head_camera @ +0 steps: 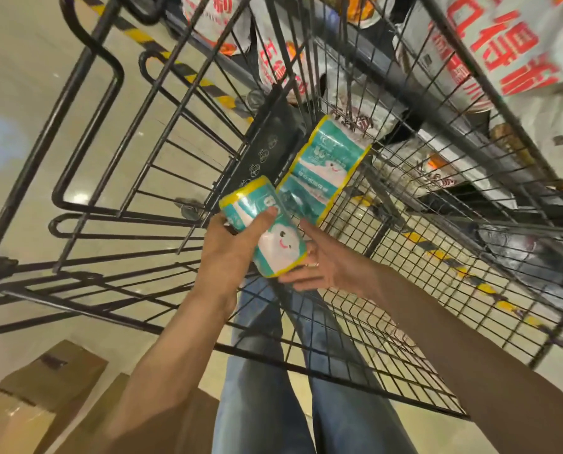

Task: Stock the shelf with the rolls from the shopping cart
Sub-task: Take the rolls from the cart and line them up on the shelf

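While the shopping cart tilts across my headcam view, I hold one wrapped roll over its wire basket, caught mid-lift in the pick-up stage of restocking. My left hand is wrapped round the roll's middle, thumb laid across the printed teal-and-yellow film, while my right hand cups the near end from underneath, fingers spread and mostly straight, supporting rather than clenching. Just beyond my grip, nearly touching the held roll's far end, a second pack of rolls lies against the basket wall. Farther past it, through the wire, stands the shelf, already carrying big white bags with red lettering. Behind my left wrist, on the floor, sit cardboard boxes. As I judge it, the roll is out of the cart but not yet on the shelf; the next move calls for swinging it up and away from the basket rim toward the shelf, finding a free gap among the bags, which I cannot make out from here.
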